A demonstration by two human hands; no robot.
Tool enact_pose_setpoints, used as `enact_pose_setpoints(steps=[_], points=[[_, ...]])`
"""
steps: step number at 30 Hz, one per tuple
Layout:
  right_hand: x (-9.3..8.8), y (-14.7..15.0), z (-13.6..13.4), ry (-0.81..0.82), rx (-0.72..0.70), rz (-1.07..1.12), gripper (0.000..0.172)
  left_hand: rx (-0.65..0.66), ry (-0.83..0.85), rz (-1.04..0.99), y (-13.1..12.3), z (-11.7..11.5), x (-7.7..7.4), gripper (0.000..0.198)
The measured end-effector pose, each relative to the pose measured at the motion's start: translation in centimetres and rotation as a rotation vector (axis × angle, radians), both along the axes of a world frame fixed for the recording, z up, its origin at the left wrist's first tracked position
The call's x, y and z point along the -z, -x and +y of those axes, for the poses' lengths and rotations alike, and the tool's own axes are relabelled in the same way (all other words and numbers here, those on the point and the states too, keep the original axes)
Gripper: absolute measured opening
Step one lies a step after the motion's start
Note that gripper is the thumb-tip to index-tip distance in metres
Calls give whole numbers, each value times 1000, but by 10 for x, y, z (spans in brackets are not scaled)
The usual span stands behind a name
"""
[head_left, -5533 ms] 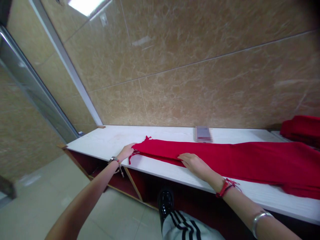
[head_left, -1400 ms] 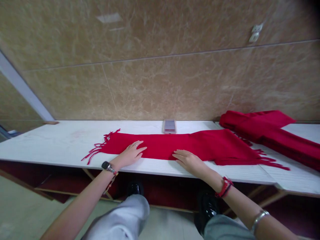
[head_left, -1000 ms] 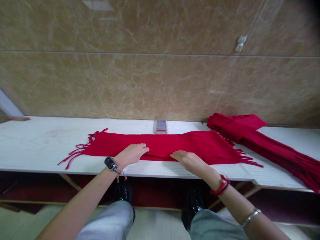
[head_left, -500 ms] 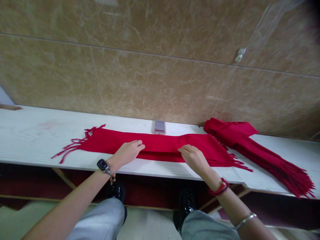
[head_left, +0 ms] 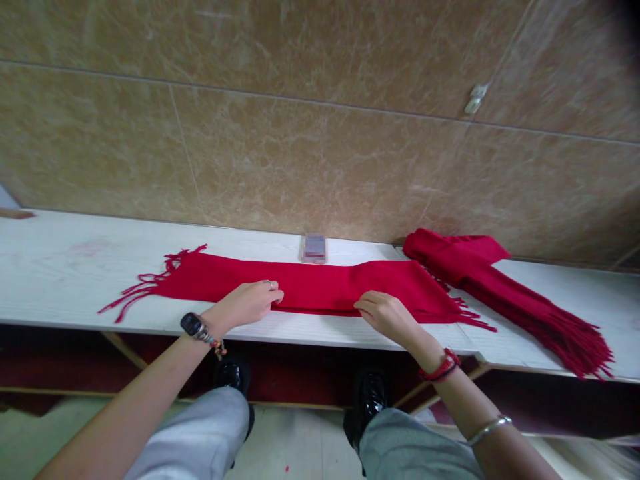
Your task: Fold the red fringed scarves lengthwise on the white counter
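A long red scarf (head_left: 320,285) with fringed ends lies lengthwise on a white tabletop (head_left: 65,267). My left hand (head_left: 247,301) rests on its near edge left of the middle, fingers curled and pinching the cloth. To the right of the middle, my right hand (head_left: 385,312) grips the same near edge with bent fingers. The left wrist carries a watch, the right a red cord and a silver bangle.
A second red scarf (head_left: 500,287) lies at an angle on the adjoining white tabletop (head_left: 620,300) to the right. A small flat phone-like object (head_left: 314,248) leans at the foot of the brown tiled wall (head_left: 300,133). My knees and black shoes show below the table.
Over the last seconds the scarf was gathered into a shorter length in front of me. Both hands went from lying flat on the cloth to curling round its near edge.
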State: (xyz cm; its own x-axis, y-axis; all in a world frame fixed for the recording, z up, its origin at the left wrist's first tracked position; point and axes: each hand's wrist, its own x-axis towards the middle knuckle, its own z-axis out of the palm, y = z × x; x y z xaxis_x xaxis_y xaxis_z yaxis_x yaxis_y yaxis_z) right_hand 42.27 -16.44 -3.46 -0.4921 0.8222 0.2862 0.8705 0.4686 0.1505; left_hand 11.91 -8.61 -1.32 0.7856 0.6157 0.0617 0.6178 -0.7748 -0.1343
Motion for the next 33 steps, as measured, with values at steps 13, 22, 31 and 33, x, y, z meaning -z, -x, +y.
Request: enact_pose_setpoints(steps=[13,22,31,33], points=[[3,6,10,-58,19,212,29,50,-16,-152,-29,-2,-3,26],[31,31,19,194,104,90,50,-79,208,-57,-66,1,31,47],[8,-14,23,32,423,199,51,-145,313,-41,-67,5,28,50],[11,-36,22,54,541,177,51,-165,334,-28,-68,4,25,51]])
